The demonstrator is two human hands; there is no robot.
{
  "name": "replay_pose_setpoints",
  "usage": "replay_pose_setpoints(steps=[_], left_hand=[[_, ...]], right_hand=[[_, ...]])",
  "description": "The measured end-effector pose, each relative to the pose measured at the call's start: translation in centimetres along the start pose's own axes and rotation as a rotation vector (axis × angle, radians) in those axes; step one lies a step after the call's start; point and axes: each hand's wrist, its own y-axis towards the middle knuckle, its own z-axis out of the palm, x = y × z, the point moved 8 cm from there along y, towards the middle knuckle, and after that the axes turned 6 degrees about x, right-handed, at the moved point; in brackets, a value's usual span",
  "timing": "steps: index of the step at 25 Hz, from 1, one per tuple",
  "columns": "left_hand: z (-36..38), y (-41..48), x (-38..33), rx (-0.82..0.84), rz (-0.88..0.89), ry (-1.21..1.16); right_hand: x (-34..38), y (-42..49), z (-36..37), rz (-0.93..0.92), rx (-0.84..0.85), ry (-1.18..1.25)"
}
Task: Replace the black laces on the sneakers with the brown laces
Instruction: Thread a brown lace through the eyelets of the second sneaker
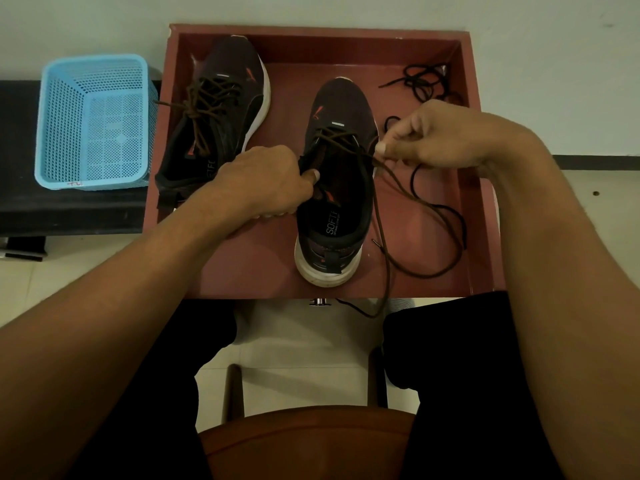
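Observation:
Two dark sneakers with white soles stand in a reddish tray. The left sneaker is laced and tied with a brown lace. On the right sneaker a brown lace is threaded through the upper eyelets, and its loose ends trail down over the tray's front edge. My left hand grips the right sneaker's left collar, thumb inside the opening. My right hand pinches the brown lace just right of the eyelets. Black laces lie loose at the tray's back right.
A light blue perforated basket sits on a dark bench left of the tray. My legs in black trousers flank a brown chair seat below. A white wall stands behind the tray.

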Motion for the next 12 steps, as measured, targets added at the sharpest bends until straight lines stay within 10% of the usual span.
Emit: replay_pose_setpoints(steps=[12], left_hand=[[0.0, -0.2, -0.1, -0.008, -0.01, 0.024]], right_hand=[[0.4, 1.3, 0.9, 0.105, -0.046, 0.203]])
